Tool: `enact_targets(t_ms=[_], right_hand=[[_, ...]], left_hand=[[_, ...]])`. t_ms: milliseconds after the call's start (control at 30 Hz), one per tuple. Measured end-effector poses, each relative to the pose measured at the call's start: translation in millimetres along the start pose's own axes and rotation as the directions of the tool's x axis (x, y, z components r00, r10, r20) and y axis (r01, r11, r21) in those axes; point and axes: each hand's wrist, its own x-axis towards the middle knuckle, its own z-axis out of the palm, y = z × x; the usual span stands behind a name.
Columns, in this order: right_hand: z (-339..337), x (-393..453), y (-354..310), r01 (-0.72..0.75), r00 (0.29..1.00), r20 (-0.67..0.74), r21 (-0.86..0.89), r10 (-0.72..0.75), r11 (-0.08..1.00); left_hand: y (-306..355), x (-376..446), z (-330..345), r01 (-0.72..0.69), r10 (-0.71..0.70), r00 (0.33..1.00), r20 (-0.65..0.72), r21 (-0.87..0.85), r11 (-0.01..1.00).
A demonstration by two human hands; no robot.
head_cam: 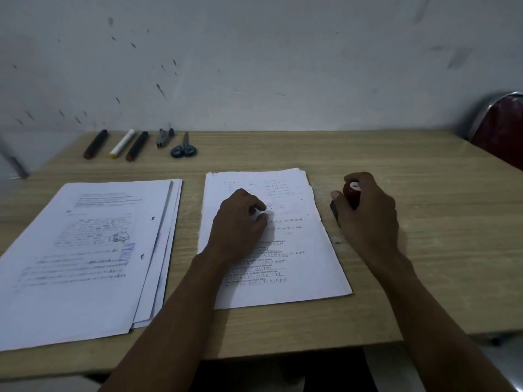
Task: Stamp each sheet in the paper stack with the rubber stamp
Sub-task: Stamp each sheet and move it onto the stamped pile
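A stack of printed white sheets [300, 250] lies in the middle of the wooden table [410, 250]. My left hand [240, 222] rests on its top sheet with the fingers loosely curled. To the right of the stack, my right hand [368, 213] grips the dark red rubber stamp [351, 193] by its handle, the stamp's dark base down on the table beside the paper's right edge. A second pile of sheets [85, 258] lies at the left; its top sheet bears a blue stamp mark.
Along the back edge of the table lie three markers [121, 144], a small grey stapler-like tool [164, 138] and blue-handled scissors [183, 149]. A red chair with a chrome frame [498, 131] stands at the far right. A white wall rises behind the table.
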Motion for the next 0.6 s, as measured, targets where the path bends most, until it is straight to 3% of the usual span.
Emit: enact_targets(t_ms=[100, 233, 367, 600], right_hand=[[-2, -7, -15, 0.081, 0.996, 0.032, 0.114, -0.086, 0.990], [1, -18, -32, 0.133, 0.981, 0.122, 0.142, -0.151, 0.981], [9, -28, -36, 0.173, 0.952, 0.253, 0.011, -0.170, 0.985], [11, -29, -36, 0.201, 0.932, 0.329, -0.120, -0.152, 0.972]], left_hand=[[1, 0, -1, 0.003, -0.004, 1.000, 0.027, 0.018, 1.000], [2, -1, -1, 0.018, -0.020, 0.998, 0.052, 0.034, 0.999], [4, -1, -2, 0.022, -0.026, 0.997, 0.067, 0.059, 0.998], [3, 0, -1, 0.007, -0.011, 0.998, 0.067, 0.051, 0.999]])
